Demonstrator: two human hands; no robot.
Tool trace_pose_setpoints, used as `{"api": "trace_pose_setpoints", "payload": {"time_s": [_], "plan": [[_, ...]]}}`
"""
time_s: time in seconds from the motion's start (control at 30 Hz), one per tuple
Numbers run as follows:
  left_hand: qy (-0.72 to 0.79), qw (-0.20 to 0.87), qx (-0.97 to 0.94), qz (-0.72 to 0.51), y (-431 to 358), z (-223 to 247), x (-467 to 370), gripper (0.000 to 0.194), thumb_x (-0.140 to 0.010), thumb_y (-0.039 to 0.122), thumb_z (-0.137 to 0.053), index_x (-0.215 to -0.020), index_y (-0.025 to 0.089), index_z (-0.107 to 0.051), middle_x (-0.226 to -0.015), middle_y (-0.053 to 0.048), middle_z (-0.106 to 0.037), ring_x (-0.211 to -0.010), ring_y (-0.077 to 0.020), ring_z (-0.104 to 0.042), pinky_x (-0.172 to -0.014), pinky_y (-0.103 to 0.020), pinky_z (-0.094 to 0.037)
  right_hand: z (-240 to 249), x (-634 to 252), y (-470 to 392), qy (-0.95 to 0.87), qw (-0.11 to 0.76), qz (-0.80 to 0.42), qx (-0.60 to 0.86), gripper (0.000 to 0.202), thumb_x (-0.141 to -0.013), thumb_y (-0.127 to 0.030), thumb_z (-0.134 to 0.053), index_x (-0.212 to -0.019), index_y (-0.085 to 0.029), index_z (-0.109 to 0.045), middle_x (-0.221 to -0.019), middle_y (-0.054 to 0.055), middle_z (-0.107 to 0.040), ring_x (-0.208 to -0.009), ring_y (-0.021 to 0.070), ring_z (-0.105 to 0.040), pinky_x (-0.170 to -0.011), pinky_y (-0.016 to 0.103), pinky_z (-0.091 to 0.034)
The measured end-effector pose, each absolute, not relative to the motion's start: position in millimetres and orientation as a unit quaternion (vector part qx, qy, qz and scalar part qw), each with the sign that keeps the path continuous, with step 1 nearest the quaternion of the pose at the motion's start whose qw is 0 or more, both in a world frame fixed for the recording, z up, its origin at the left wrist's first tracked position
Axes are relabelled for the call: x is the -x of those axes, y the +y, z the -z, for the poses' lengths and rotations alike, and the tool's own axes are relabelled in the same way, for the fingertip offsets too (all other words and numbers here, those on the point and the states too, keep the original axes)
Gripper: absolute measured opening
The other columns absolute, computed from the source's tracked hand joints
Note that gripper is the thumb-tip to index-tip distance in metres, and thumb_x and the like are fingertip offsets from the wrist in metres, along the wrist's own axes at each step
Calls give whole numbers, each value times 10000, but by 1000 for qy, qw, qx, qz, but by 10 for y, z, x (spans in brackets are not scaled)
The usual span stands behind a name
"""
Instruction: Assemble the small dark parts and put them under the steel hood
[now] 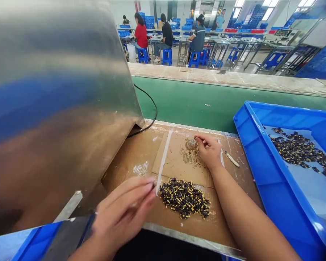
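Small black-and-yellow parts lie in a pile [184, 198] on the cardboard-covered bench [136, 152]. My left hand [127, 210], blurred, is left of the pile, its thumb and fingertips pressed together on something dark and too small to name. Farther back, my right hand [208, 149] pinches at the right edge of a small clear round dish [191, 144]; whatever is between its fingertips is too small to make out. The dish sits on a stained cardboard sheet [176, 159]. Right of my right hand lies a thin tool with a pale handle [233, 159].
A large metal housing [57, 101] rises on the left, with a black cable [155, 108] beside it. On the right stands a blue bin [282, 185] holding more dark parts [301, 148]. A green belt [184, 101] runs behind the bench. Several people sit at far tables.
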State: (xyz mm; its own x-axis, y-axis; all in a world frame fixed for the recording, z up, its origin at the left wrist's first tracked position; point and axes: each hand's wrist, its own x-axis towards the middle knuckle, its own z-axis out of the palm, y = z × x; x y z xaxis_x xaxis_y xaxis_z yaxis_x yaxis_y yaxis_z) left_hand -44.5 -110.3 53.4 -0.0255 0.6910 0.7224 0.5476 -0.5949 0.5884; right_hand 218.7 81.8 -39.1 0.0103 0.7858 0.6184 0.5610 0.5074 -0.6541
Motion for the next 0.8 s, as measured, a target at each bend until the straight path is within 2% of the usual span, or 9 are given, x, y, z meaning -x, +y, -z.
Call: {"api": "trace_pose_setpoints", "payload": {"time_s": [0.03,0.1,0.13,0.2,0.27,0.37,0.53,0.63,0.8], "plan": [[440,99,-691,-565,-928,-478,342,236,-859,78,-709,-1040,228,-724,-996,-28,-735,-863,-122,-702,-799,-218,-592,388,-2187,814,-700,516,-102,482,167,-952,-301,-628,-1026,-235,-762,-939,28,-755,-702,164,-614,-670,312,-481],[444,232,-646,-576,-526,-339,111,191,-881,113,-693,-1017,239,-737,-953,-27,-746,-829,-124,-710,-784,-230,-598,383,-2185,802,-698,519,-100,484,169,-957,-303,-624,-1031,-237,-762,-938,29,-754,-719,168,-624,-668,314,-478],[450,323,-590,-587,-325,-256,1,178,-895,159,-686,-1057,219,-728,-924,-43,-744,-770,-127,-706,-735,-237,-603,380,-2183,796,-689,525,-107,487,175,-959,-310,-622,-1035,-235,-761,-946,33,-755,-732,171,-633,-667,315,-481],[448,459,-496,-585,15,-66,-167,302,-872,227,-716,-1168,174,-691,-886,-68,-735,-734,-142,-695,-706,-259,-604,371,-2184,792,-657,553,-138,494,188,-958,-326,-622,-1037,-223,-759,-960,44,-756,-758,177,-654,-664,314,-494],[456,518,-444,-572,229,132,-239,307,-838,261,-742,-1112,128,-702,-864,-87,-726,-728,-146,-683,-706,-264,-593,356,-2198,806,-612,591,-174,496,195,-953,-335,-630,-1028,-206,-755,-976,57,-756,-807,186,-676,-681,312,-517],[467,525,-421,-574,331,352,-199,224,-829,300,-742,-958,122,-701,-854,-93,-718,-741,-147,-674,-700,-254,-570,339,-2259,873,-544,651,-193,492,194,-935,-346,-657,-1012,-191,-746,-978,71,-751,-852,188,-684,-712,310,-539],[466,524,-392,-595,329,401,-70,290,-849,372,-735,-1010,143,-661,-844,-90,-718,-724,-148,-668,-660,-247,-556,371,-2358,998,-444,719,-252,472,222,-883,-379,-702,-1011,-198,-711,-933,58,-729,-647,121,-589,-497,227,-429],[472,545,-373,-584,350,370,-72,286,-851,360,-730,-1017,132,-685,-875,-108,-725,-737,-151,-676,-680,-258,-569,398,-2314,988,-463,690,-285,479,237,-879,-396,-703,-1008,-197,-707,-934,59,-723,-628,119,-574,-490,233,-430],[473,556,-385,-565,339,350,-95,292,-862,363,-722,-1023,119,-707,-914,-128,-735,-755,-160,-684,-699,-272,-584,413,-2176,857,-586,599,-220,500,203,-924,-373,-672,-1012,-202,-736,-954,61,-742,-755,169,-652,-683,309,-533]]}}
